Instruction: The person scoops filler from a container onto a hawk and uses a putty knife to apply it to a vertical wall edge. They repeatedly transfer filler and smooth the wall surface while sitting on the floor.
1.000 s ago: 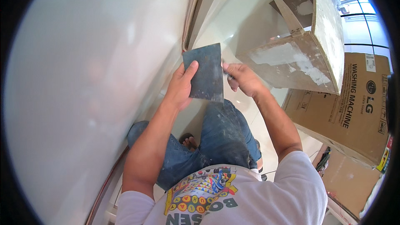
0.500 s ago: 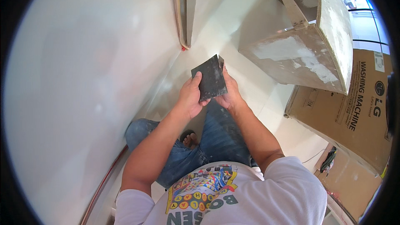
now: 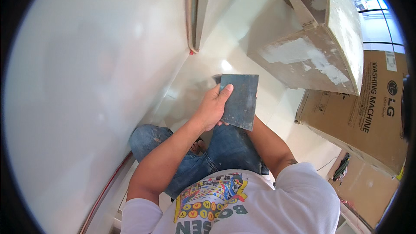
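A dark grey, roughly square sheet of sandpaper [image 3: 240, 104], dusted with pale specks, is held up over my lap. My left hand [image 3: 213, 109] grips its left side, the thumb flat on the front face and the fingers curled behind. A small dark flap pokes out past the sheet's upper left edge, perhaps a folded part of it. My right forearm [image 3: 269, 138] reaches up behind the sheet, which covers my right hand, so its fingers cannot be seen.
A smooth white wall [image 3: 95, 82] rises close on my left, ending at a wood-edged frame [image 3: 193, 21]. To the right, a paint-smeared board structure [image 3: 299, 56] stands on pale floor tiles. A big cardboard box [image 3: 359, 108] lies below it.
The sheet has turned more upright and shifted down and right, its front now facing up at me. My left hand moved with it; my right hand has gone out of sight behind it.
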The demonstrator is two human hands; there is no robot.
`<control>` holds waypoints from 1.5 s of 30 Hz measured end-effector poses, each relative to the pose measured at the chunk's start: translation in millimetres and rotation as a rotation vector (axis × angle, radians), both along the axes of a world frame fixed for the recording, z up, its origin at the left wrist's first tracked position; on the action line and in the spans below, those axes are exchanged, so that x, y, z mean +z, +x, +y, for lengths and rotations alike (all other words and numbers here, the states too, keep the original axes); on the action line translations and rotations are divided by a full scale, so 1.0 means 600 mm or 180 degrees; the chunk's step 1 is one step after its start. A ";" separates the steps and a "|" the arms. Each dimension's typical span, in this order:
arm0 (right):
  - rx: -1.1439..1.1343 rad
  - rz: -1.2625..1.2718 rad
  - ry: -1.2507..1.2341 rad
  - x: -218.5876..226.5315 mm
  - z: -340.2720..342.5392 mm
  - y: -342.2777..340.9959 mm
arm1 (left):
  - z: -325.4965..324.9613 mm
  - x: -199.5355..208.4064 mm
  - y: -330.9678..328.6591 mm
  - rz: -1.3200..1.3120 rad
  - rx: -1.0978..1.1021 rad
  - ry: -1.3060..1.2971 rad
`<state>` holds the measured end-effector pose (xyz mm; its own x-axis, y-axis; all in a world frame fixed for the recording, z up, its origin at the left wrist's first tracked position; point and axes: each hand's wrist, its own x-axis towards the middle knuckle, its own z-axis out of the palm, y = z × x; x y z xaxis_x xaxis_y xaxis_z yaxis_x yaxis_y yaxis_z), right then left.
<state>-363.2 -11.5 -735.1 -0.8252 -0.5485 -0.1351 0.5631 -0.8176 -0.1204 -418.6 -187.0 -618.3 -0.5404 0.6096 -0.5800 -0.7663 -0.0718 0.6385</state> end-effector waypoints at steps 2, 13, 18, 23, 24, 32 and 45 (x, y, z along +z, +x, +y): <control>0.0076 0.0172 0.0085 -0.024 -0.002 0.008 | -0.010 -0.004 -0.002 -0.0023 0.0042 0.0077; -0.1654 -0.2238 0.2109 -0.259 -0.180 -0.258 | -0.044 -0.003 -0.045 -0.0138 0.0031 0.0225; -0.1970 -0.2457 0.1885 -0.248 -0.176 -0.283 | -0.040 -0.006 -0.046 -0.0129 -0.0069 0.0139; -0.1941 -0.2589 0.1530 -0.275 -0.179 -0.306 | -0.039 -0.008 -0.045 -0.0115 -0.0074 0.0102; -0.1950 -0.2427 0.1243 -0.283 -0.180 -0.309 | -0.038 -0.010 -0.045 -0.0131 -0.0059 0.0088; -0.1977 -0.2796 0.0448 -0.312 -0.193 -0.315 | -0.037 -0.028 -0.045 -0.0055 -0.0126 -0.0085; -0.2211 -0.2292 0.0265 -0.265 -0.206 -0.297 | -0.039 -0.031 -0.050 -0.0052 0.0011 -0.0143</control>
<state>-541.3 -134.9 -894.3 -0.6654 0.0575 -0.7442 -0.0744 -0.9972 -0.0106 -448.4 -210.6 -636.7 -0.5326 0.5809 -0.6155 -0.7765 -0.0460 0.6284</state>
